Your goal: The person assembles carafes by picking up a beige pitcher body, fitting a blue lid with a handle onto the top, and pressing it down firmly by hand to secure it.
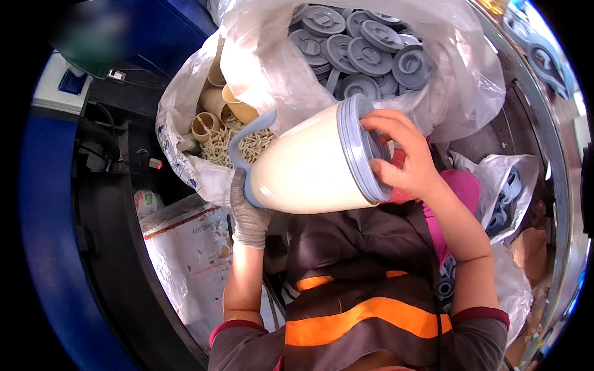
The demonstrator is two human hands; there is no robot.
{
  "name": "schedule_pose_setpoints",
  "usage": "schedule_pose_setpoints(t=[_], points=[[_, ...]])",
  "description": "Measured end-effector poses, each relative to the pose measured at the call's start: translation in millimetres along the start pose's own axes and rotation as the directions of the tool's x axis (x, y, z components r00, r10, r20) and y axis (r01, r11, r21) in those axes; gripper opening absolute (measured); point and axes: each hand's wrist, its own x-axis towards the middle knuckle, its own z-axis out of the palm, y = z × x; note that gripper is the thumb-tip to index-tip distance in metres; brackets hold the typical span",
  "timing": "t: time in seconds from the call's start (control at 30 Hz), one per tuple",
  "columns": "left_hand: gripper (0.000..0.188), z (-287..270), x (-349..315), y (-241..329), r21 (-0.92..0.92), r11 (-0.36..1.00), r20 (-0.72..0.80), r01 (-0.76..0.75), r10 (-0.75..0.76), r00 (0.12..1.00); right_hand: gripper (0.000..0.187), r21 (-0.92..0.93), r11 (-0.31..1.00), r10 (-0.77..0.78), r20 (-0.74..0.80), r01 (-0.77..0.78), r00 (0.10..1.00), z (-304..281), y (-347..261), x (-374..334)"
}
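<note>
Lid-fitting step: gloved left hand [249, 213] grasps the cream jug [306, 164] — bare right hand [402, 157] grasps its grey lid [361, 148], which probably needs 1 firm twist.

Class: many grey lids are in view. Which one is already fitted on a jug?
The grey lid under the right hand, on the cream jug; the others lie loose in the clear bag.
</note>
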Motion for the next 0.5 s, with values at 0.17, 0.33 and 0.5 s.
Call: schedule_pose_setpoints(t=[0.17,0.33,0.5], points=[[0.048,13.2,-4.3,-4.7,-0.071,0.991,0.046,0.114,-0.111,0.993,0.054,-0.165,0.953,-0.25,0.047,0.255,0.967,-19.8,-8.4,-26.8],[0.044,19.5,-13.6,-3.1,0.014,0.976,0.069,0.218,-0.219,0.973,0.052,-0.145,0.909,-0.39,0.029,0.39,0.92,-18.2,-23.2,-47.2],[0.047,70.6,-55.4,-9.0,0.319,0.853,0.258,-0.413,0.341,0.904,0.034,0.525,0.783,0.469,-0.148,-0.333,0.87,5.1,13.8,-72.3]])
